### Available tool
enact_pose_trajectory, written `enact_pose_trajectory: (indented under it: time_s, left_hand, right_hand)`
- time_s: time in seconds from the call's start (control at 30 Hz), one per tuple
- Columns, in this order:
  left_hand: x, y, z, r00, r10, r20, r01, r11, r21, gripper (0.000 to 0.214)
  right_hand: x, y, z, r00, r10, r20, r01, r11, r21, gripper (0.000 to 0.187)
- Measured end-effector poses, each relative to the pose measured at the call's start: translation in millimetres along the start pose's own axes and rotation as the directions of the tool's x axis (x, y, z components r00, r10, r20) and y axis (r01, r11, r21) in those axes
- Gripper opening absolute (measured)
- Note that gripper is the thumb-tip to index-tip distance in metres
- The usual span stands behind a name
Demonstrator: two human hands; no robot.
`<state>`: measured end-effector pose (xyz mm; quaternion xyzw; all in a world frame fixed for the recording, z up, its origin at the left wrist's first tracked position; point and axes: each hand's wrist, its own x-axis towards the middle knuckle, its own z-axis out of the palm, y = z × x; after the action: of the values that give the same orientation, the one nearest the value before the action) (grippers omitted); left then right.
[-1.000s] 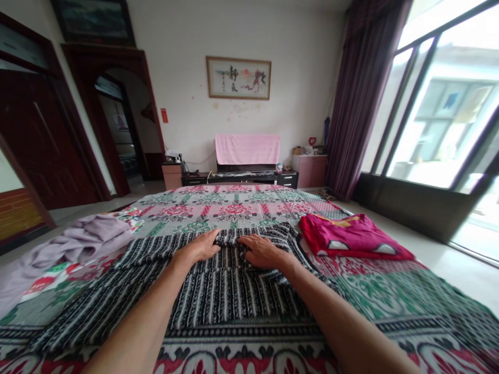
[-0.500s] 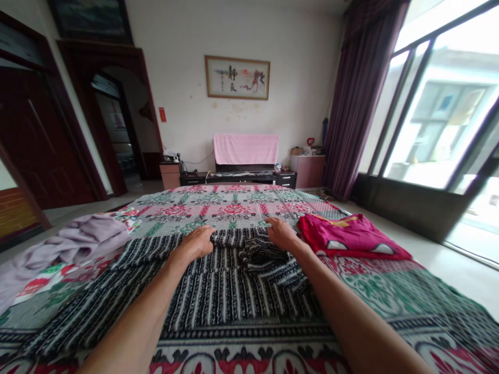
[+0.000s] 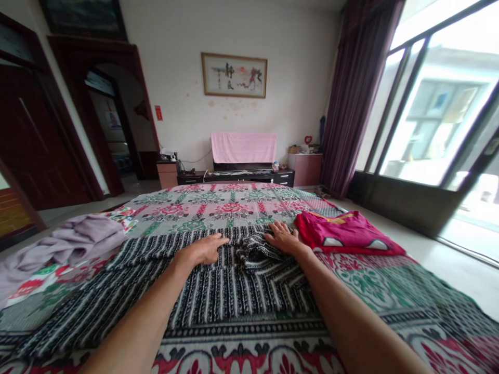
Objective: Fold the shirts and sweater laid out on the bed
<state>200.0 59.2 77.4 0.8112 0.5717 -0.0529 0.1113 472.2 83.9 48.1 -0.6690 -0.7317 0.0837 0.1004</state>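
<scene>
A black-and-white striped knit garment (image 3: 230, 291) lies spread on the patterned bedspread (image 3: 234, 193), its far edge folded over and one part bunched near the right. My left hand (image 3: 205, 249) rests on the folded strip, index finger stretched to the right; its lower fingers are partly hidden. My right hand (image 3: 284, 238) lies flat with fingers spread on the garment's far right corner, beside the bunched part. Just right of that hand sits a folded magenta and red cloth (image 3: 346, 232).
A crumpled pale mauve cloth (image 3: 74, 241) lies on the bed's left side. Past the bed's far edge stands a low black cabinet (image 3: 286, 179) with a pink towel (image 3: 244, 148) draped over a screen on it. A purple curtain (image 3: 346, 104) and glass doors are on the right.
Both hands have let go of the garment's far edge. My left hand has moved slightly right and nearer; my right hand has opened and flattened onto the cloth.
</scene>
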Motion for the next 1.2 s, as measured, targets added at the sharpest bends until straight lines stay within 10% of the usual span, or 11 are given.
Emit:
enact_pose_trajectory:
  time_s: [0.2, 0.4, 0.63, 0.97, 1.2]
  left_hand:
    - [-3, 0, 5.8, 0.999, 0.033, -0.031, -0.033, 0.999, -0.016, 0.071]
    - [-18, 2, 23.8, 0.951, 0.043, -0.308, -0.026, 0.998, 0.060, 0.068]
    - [-46, -1, 28.9, 0.922, 0.136, -0.363, -0.096, 0.987, 0.126, 0.045]
    - [-42, -4, 45.5, 0.910, 0.110, -0.400, -0.092, 0.994, 0.064, 0.045]
    - [-41, -7, 48.2, 0.875, 0.123, -0.468, -0.125, 0.992, 0.027, 0.044]
  right_hand:
    - [-3, 0, -5, 0.994, -0.049, -0.097, 0.052, 0.998, 0.022, 0.054]
    - [-12, -38, -31, 0.881, -0.381, -0.281, 0.424, 0.898, 0.113, 0.025]
    - [-38, -76, -46, 0.773, -0.623, 0.119, 0.623, 0.781, 0.036, 0.035]
    - [-32, -72, -29, 0.837, -0.546, -0.020, 0.542, 0.835, -0.099, 0.026]
    - [-33, -69, -43, 0.833, -0.553, -0.006, 0.538, 0.808, 0.240, 0.028]
